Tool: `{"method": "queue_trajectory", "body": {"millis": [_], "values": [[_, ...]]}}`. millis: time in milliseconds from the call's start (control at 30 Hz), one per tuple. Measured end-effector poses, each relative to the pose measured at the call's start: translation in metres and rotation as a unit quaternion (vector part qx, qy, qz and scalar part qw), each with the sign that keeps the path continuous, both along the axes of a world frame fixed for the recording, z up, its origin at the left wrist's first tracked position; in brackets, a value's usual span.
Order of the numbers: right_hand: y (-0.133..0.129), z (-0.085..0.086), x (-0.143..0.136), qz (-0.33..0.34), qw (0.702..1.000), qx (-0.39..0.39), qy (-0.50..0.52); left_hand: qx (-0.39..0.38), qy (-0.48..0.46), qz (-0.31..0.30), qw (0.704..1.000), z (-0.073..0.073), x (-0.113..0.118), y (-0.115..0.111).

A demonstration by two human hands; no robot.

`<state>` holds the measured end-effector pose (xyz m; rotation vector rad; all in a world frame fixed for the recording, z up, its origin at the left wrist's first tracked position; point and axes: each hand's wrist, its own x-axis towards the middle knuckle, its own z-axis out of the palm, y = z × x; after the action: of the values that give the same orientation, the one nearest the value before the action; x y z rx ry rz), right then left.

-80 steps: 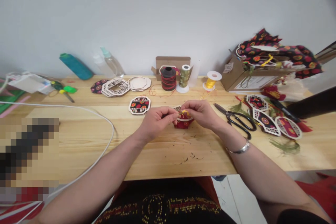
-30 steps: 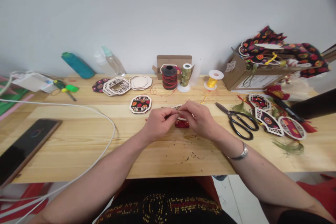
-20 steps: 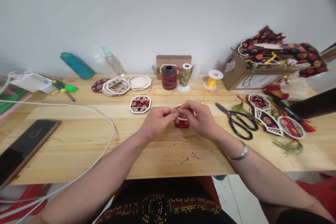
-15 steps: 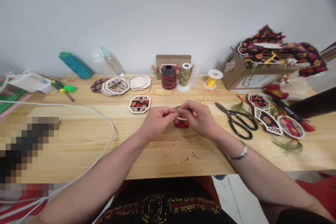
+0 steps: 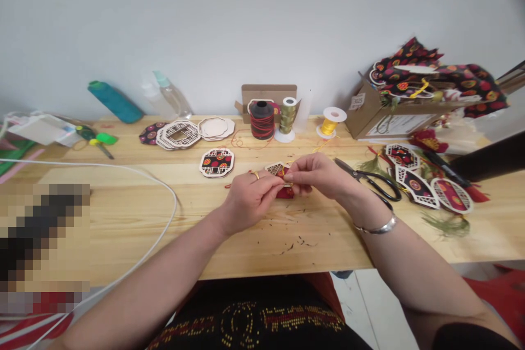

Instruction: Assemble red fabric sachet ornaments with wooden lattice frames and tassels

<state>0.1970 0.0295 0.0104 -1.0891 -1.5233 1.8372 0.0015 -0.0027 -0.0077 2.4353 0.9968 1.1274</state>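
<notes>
Close together above the bench, my left hand and my right hand are both closed in a pinch. What looks like thin cord runs between their fingertips, mostly hidden by the fingers. Right at the fingertips lies an ornament with a pale lattice frame and red patterned fabric, partly covered by my hands. A bit of red cord pokes out to the left of my left hand. Black-handled scissors lie just right of my right hand, partly behind my forearm.
Behind my hands stand a red-and-black cord spool, an olive-gold spool and a yellow spool. A finished-looking lattice ornament lies left. Stacked frames sit farther back. Tasselled ornaments and a cardboard box are right.
My left hand has rolled over, bringing its back and ring into view. My right hand has shifted slightly right, and more of the lattice frame shows. Red cord now appears left of my left hand.
</notes>
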Motion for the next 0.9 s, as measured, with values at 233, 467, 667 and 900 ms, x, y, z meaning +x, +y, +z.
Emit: {"method": "queue_trajectory", "body": {"millis": [233,467,667,900], "values": [[0.007,-0.015,0.002,0.066,0.99,-0.098,0.08,-0.217,-0.14,0.045,0.965,0.013,0.005,-0.004],[-0.002,-0.022,-0.018,-0.015,0.992,-0.079,0.102,-0.343,-0.259,0.114,0.895,0.013,0.004,0.006],[-0.011,-0.016,-0.025,-0.051,0.992,-0.052,0.102,-0.352,-0.273,0.156,0.882,0.009,0.002,0.009],[-0.019,-0.012,-0.029,-0.076,0.983,0.162,-0.042,-0.351,-0.269,0.17,0.881,0.011,0.002,0.01]]}}
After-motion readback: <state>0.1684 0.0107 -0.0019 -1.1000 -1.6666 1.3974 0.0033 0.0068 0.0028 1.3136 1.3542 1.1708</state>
